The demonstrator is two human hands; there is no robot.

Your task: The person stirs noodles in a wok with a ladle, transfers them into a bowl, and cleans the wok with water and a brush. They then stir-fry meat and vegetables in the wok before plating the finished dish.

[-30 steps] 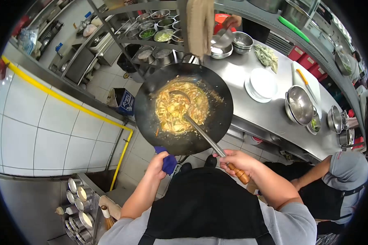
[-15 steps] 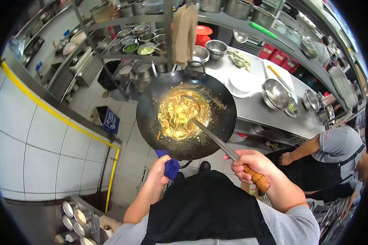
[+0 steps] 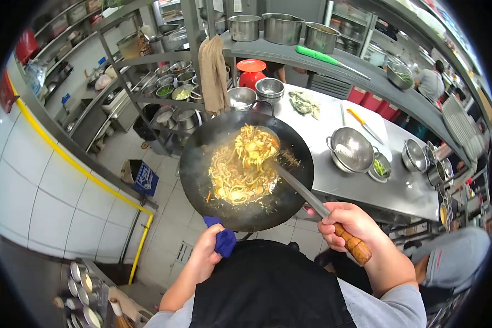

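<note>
A large black wok is in front of me, with saucy noodles in its middle and some steam above them. My left hand is closed on a folded blue cloth at the wok's near rim; whether rim metal lies inside the cloth is hidden. Wrapped round the wooden handle of a long metal ladle, my right hand is at the lower right of the wok. The ladle's bowl is heaped with noodles and sits over the far right part of the food.
Beyond the wok stands a steel counter with a colander, a yellow-handled knife on a white board and steel bowls. A co-worker in grey is close on my right. A brown towel hangs from the rack.
The ladle has risen from the noodles with a heap in its bowl. My view has shifted, bringing more of the counter and shelf into sight. A white plate stack has gone from view.
</note>
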